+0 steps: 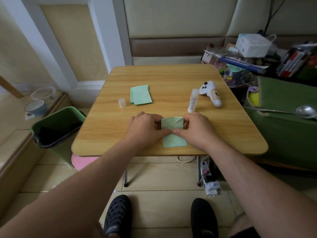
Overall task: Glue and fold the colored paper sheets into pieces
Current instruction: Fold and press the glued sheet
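A light green paper sheet (174, 140) lies near the front edge of the small wooden table (223, 134), creased and partly folded. My left hand (145, 127) pinches its left side and my right hand (197, 128) pinches its right side; both thumbs press on its middle. Farther back lies a small stack of green paper sheets (141, 97). An uncapped white glue stick (193, 102) lies to the right of centre, and its clear cap (122, 102) stands left of the stack.
A white game controller (211, 92) lies beside the glue stick. A green bin (58, 127) with a black liner stands left of the table. Cluttered boxes, books and a green bag with a metal ladle (306, 111) crowd the right side. My feet in black shoes rest below.
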The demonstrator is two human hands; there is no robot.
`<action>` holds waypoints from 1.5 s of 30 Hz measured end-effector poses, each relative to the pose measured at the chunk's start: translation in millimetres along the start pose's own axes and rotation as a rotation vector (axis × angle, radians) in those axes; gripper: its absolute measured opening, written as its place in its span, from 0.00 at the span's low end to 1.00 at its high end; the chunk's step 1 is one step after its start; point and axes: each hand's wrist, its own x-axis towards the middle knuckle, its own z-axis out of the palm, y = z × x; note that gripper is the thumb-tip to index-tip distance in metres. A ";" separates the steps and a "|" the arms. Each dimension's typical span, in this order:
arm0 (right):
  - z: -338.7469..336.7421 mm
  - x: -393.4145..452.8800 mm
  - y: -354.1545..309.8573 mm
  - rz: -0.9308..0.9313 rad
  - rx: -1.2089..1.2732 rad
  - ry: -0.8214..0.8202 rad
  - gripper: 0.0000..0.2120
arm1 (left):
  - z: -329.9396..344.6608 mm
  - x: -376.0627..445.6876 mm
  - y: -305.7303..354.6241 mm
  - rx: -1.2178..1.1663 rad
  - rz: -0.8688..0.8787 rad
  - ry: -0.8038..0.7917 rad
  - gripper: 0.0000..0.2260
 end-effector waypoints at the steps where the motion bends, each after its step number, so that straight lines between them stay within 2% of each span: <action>1: -1.5 0.9 1.0 0.019 -0.004 0.007 0.12 | -0.8 0.7 -0.6 0.009 -0.009 0.005 0.13; 8: -5.1 2.6 4.2 0.076 0.016 0.022 0.10 | -4.8 4.9 -2.5 0.014 -0.060 -0.004 0.12; 15: 5.3 3.6 -2.2 0.011 -0.009 0.036 0.13 | 0.1 3.2 7.3 0.016 -0.059 0.018 0.14; 17: 5.3 4.0 -3.9 0.019 -0.010 0.033 0.14 | -0.9 4.1 8.4 0.028 -0.065 0.011 0.13; 20: 2.2 5.0 -2.5 0.025 0.014 0.047 0.06 | -4.1 4.7 6.5 0.025 -0.079 0.010 0.06; 23: 3.6 4.9 -2.5 0.028 0.028 0.054 0.05 | -4.3 4.7 5.9 0.019 -0.084 0.007 0.04; 30: 10.4 4.7 -7.3 0.018 0.015 0.056 0.14 | 2.9 3.5 13.0 0.032 -0.074 0.017 0.08; 34: 8.8 5.1 -7.6 0.018 -0.036 0.051 0.10 | 0.8 3.2 12.4 0.045 -0.078 0.001 0.09; 40: 9.5 6.4 -8.5 0.009 -0.056 0.045 0.11 | -0.3 2.6 14.1 0.044 -0.074 -0.001 0.12; 44: 10.7 5.6 -17.5 -0.002 0.014 0.081 0.00 | 3.2 3.5 19.3 0.056 -0.070 0.017 0.08; 45: 11.1 5.6 -18.0 -0.008 0.007 0.087 0.01 | 3.7 3.8 19.8 0.062 -0.071 0.022 0.08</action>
